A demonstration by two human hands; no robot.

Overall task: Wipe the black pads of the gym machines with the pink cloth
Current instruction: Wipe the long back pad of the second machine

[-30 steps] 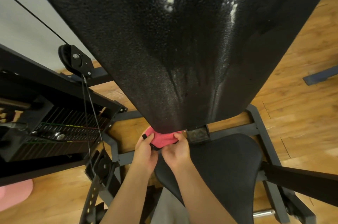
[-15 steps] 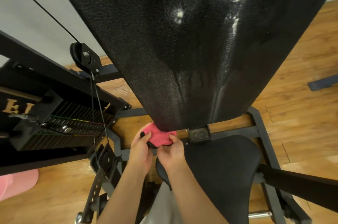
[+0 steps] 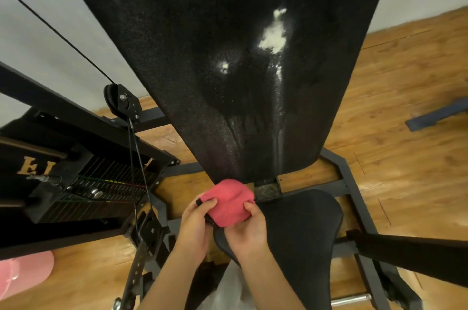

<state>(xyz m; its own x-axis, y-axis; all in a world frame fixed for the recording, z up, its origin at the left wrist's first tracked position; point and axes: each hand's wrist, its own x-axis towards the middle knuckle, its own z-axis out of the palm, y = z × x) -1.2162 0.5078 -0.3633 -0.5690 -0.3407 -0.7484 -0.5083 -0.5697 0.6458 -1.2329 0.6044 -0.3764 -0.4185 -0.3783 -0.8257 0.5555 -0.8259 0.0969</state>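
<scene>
One view, head-worn, wide-angle. Looks forward and steeply down over the person's own forearms [image 3: 162, 282], which enter from the bottom edge. Left hand [image 3: 193, 226] and right hand [image 3: 249, 231] sit just below centre, close to lens, pink cloth [image 3: 229, 204] between the fingers [image 3: 208, 202]. Straight beyond the fingers the back pad [image 3: 228, 56] rises, very near, filling the upper frame. Left of the fingers: weight stack [image 3: 101, 188]. Right of and under them: seat pad [image 3: 298, 233]. Wooden floor [image 3: 392, 132] further out on both sides, edges bowed.
</scene>
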